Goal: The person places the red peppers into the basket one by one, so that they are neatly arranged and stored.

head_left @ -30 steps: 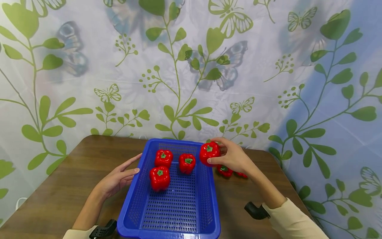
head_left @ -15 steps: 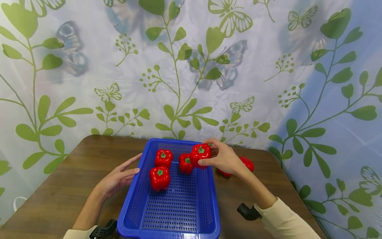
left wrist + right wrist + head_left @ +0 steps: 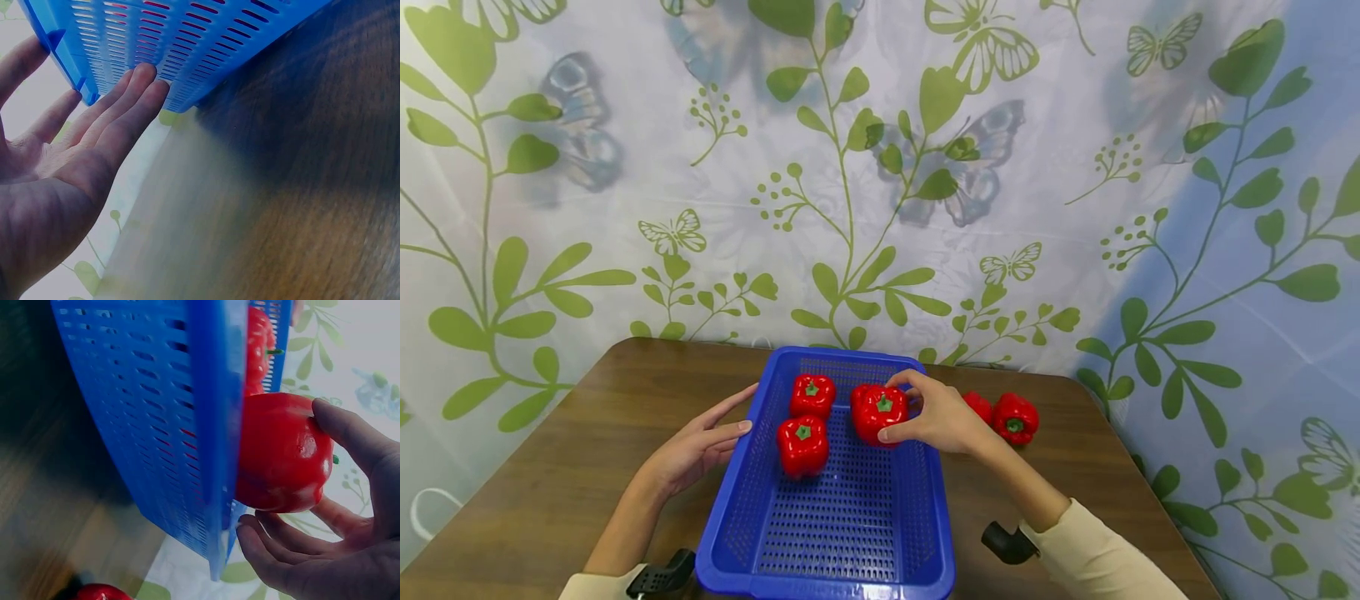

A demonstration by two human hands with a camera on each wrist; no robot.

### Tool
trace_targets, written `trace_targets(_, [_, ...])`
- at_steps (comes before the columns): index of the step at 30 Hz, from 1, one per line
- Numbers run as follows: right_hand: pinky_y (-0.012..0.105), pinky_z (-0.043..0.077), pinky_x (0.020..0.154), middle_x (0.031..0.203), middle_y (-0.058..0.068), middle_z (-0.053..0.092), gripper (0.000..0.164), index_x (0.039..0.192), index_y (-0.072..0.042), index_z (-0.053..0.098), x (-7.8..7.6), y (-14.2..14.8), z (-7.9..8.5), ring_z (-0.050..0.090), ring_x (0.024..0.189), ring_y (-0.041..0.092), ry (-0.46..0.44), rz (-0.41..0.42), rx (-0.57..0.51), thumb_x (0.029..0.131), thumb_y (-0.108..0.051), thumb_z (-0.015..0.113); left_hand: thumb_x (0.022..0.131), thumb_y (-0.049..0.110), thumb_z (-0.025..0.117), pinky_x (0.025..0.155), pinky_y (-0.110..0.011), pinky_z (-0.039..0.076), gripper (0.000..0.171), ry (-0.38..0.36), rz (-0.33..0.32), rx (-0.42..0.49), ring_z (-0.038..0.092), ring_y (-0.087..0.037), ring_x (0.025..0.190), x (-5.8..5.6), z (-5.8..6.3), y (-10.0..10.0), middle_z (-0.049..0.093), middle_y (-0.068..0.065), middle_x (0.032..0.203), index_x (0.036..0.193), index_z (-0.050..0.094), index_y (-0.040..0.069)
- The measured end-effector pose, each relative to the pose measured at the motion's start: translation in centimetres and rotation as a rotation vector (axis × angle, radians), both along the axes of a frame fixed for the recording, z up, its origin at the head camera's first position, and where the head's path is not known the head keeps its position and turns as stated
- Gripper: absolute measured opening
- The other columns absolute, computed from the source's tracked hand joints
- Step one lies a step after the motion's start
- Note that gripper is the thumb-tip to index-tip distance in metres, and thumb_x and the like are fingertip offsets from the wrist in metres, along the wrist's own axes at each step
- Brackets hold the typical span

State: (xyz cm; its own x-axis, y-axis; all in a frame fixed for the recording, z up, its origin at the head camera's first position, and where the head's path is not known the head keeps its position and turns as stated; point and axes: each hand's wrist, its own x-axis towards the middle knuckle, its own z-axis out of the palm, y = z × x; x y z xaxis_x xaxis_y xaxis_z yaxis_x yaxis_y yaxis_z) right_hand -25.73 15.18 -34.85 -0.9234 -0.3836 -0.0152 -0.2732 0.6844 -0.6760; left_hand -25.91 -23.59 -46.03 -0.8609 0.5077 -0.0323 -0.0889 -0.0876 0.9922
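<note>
My right hand grips a red bell pepper with a green stem, thumb on the near side and fingers on the far side. In the right wrist view that bell pepper overlaps the basket's rim. Below the hand is a blue perforated plastic basket. Two more red bell peppers, a rear one and a front one, lie in its left half; a further one is hidden behind the held pepper. My left hand touches the basket's left side with straight fingers, as the left wrist view shows from below.
Right of the basket, a red bell pepper lies on the brown wooden table, with another partly hidden behind the right hand. A patterned curtain hangs right behind the table.
My right hand has carried its bell pepper left, from over the basket's right rim to inside, covering the pepper there. The peppers on the table show more. My left hand stays put.
</note>
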Motion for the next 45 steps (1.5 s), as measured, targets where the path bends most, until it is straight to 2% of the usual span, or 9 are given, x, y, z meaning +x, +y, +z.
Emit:
trace_targets(6, [0.04,0.06,0.081,0.125,0.01,0.067,0.063,0.129,-0.022,0.061,0.0,-0.7,-1.0,0.065,0.114,0.029,-0.007,0.021,0.03,0.074,-0.037,0.089,0.108,0.016,0.046,0.1,-0.04,0.056,0.064,-0.002,0.003,0.0,0.064,-0.03,0.126,0.0,0.0,0.0,0.046,-0.023,0.154,0.164,0.016,0.023])
trace_targets(11, [0.035,0.058,0.076,0.119,0.008,0.067,0.063,0.128,-0.02,0.063,0.0,-1.0,-1.8,0.063,0.111,0.029,0.006,0.021,0.04,0.073,-0.036,0.09,0.107,0.017,0.047,0.101,-0.038,0.055,0.065,-0.008,0.004,-0.004,0.064,-0.029,0.126,0.0,0.2,0.0,0.043,-0.025,0.155,0.164,0.016,0.022])
trace_targets(16, [0.034,0.056,0.075,0.115,0.007,0.068,0.065,0.131,-0.016,0.063,0.0,-1.0,-2.3,0.062,0.108,0.028,0.04,0.029,0.058,0.074,-0.036,0.089,0.107,0.018,0.048,0.101,-0.038,0.055,0.066,0.016,-0.001,-0.011,0.064,-0.03,0.126,0.0,0.3,0.0,0.046,-0.023,0.154,0.164,0.015,0.02])
trace_targets(27, [0.041,0.055,0.083,0.122,0.009,0.065,0.068,0.137,-0.018,0.062,0.3,-0.8,-3.0,0.059,0.112,0.028,0.072,0.056,0.086,0.076,-0.037,0.087,0.107,0.017,0.047,0.101,-0.036,0.055,0.066,0.019,-0.014,-0.002,0.064,-0.028,0.126,-0.1,0.3,-0.1,0.044,-0.025,0.154,0.165,0.013,0.018])
trace_targets(32, [0.048,0.055,0.089,0.127,0.01,0.066,0.067,0.136,-0.017,0.062,0.3,-0.7,-3.5,0.06,0.116,0.032,0.09,0.083,0.085,0.077,-0.039,0.087,0.108,0.017,0.046,0.101,-0.036,0.055,0.066,0.022,-0.017,0.001,0.064,-0.029,0.127,-0.1,0.3,-0.1,0.045,-0.024,0.154,0.165,0.013,0.019])
trace_targets(38, [0.056,0.045,0.098,0.124,0.008,0.069,0.065,0.132,-0.019,0.063,0.4,-0.7,-4.0,0.056,0.115,0.029,0.109,0.077,0.108,0.075,-0.04,0.088,0.108,0.017,0.046,0.101,-0.036,0.055,0.066,0.024,-0.013,0.0,0.064,-0.028,0.126,0.0,0.2,0.0,0.046,-0.023,0.153,0.165,0.013,0.019])
trace_targets(41, [0.053,0.041,0.095,0.121,0.006,0.071,0.065,0.131,-0.019,0.063,0.5,-0.7,-4.4,0.054,0.11,0.025,0.131,0.086,0.135,0.075,-0.039,0.089,0.108,0.017,0.047,0.101,-0.036,0.055,0.066,0.024,-0.01,0.003,0.064,-0.028,0.126,0.1,0.2,0.1,0.046,-0.023,0.153,0.164,0.014,0.019])
trace_targets(45, [0.042,0.039,0.083,0.119,0.005,0.071,0.065,0.131,-0.021,0.063,0.6,-0.7,-4.8,0.051,0.105,0.022,0.142,0.084,0.164,0.074,-0.04,0.089,0.107,0.016,0.047,0.101,-0.036,0.055,0.065,0.024,-0.004,0.005,0.064,-0.03,0.126,0.2,0.1,0.2,0.048,-0.022,0.152,0.164,0.015,0.019])
